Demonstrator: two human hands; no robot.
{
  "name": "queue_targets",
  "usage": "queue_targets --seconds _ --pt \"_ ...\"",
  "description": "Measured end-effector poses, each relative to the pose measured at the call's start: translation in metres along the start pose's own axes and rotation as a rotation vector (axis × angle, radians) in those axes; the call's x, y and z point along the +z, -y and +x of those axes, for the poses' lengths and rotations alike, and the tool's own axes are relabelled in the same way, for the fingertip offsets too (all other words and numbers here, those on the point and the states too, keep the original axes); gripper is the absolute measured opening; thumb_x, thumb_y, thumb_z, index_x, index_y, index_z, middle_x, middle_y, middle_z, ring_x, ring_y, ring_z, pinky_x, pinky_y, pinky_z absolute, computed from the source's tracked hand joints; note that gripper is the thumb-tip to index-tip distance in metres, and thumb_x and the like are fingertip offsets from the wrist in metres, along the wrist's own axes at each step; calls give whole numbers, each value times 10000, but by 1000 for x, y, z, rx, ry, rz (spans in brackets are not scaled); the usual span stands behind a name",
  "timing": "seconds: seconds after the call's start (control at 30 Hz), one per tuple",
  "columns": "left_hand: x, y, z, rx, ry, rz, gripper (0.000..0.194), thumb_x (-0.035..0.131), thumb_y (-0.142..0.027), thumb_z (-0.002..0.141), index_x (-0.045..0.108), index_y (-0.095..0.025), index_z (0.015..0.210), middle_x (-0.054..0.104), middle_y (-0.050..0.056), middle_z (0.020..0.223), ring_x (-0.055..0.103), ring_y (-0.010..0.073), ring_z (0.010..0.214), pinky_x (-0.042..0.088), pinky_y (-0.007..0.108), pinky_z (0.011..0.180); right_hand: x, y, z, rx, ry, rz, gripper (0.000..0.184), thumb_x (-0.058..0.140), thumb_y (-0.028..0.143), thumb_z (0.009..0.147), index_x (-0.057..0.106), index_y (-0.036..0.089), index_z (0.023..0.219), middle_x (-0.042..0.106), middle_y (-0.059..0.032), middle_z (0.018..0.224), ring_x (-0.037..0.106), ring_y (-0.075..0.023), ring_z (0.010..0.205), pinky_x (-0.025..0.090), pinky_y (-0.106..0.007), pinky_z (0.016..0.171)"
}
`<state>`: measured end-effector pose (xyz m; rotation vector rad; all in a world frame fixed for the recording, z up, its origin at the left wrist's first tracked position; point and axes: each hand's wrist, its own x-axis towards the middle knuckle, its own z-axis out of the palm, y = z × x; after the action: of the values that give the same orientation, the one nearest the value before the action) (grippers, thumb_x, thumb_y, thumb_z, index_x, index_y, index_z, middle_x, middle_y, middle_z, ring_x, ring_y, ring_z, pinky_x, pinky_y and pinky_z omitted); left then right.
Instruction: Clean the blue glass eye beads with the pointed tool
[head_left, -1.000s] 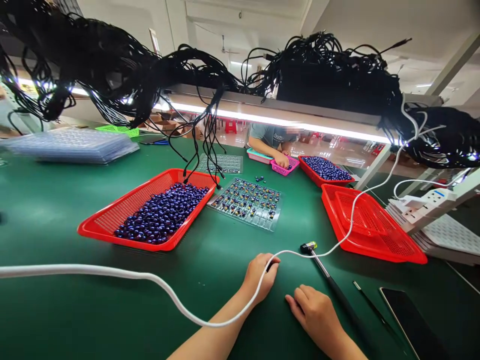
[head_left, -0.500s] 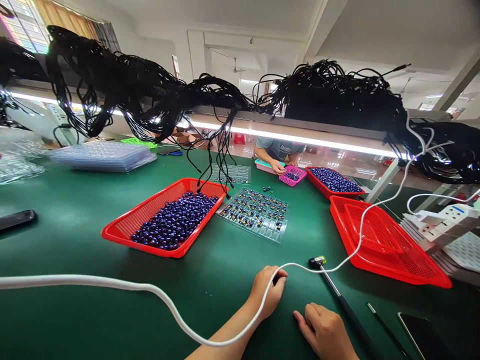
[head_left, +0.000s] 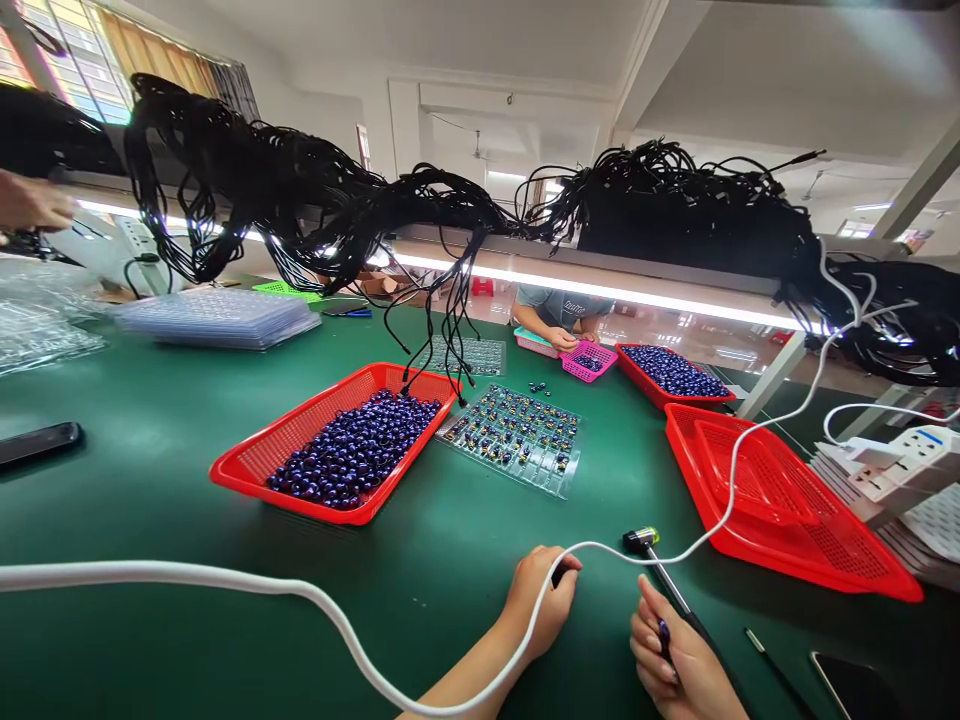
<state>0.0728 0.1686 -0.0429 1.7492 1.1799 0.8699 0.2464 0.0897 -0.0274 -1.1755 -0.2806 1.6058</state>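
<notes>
Your view has tilted up since a second ago, so the window at upper left, a phone [head_left: 37,441] on the left of the table, and another person's hand [head_left: 30,203] at the far left edge now show. Bigger change for the work: your right hand [head_left: 675,665], which lay flat on the mat a moment back, now stands on edge with the fingers curled around a small dark blue bead [head_left: 664,631], held just beside the small hammer [head_left: 660,565]. Your left hand [head_left: 541,600] stays cupped on the green table [head_left: 150,500], closed over a small dark piece under the white cable [head_left: 300,590]; judging by this, one bead is picked and ready. The red basket of blue beads [head_left: 341,445] and the clear blister tray [head_left: 517,437] sit beyond, well apart from both hands. Black cable bundles [head_left: 315,200] hang off the overhead shelf; a co-worker [head_left: 559,318] sorts across the table.
</notes>
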Motion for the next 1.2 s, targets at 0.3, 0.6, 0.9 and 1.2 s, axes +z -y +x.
queue_targets --seconds 0.3,0.6,0.9,1.2 --pt "1 1 0 11 -8 -3 213 541 -170 817 746 -198 865 745 51 898 658 218 904 466 322 859 40 2 28 39 84 143 384 772 459 803 580 129 762 512 39 592 356 11 375 168 -95 329" --pt "0 0 1 10 8 10 236 519 -185 830 752 -194 870 742 57 889 651 214 872 471 310 825 51 -7 65 -38 106 158 478 744 524 807 501 148 639 362 109 443 252 23 298 132 -101 295" --pt "-2 -3 0 -5 18 0 230 522 -178 821 749 -214 830 746 44 891 649 222 903 456 322 846 46 -7 63 -68 175 131 453 847 484 685 553 141 660 382 108 472 244 20 333 155 -117 319" --pt "-2 -2 -1 6 16 33 208 542 -174 816 743 -204 864 725 48 877 643 212 869 466 311 825 38 1 61 -188 123 100 428 929 137 544 668 149 882 567 50 642 475 -35 520 410 -126 471"
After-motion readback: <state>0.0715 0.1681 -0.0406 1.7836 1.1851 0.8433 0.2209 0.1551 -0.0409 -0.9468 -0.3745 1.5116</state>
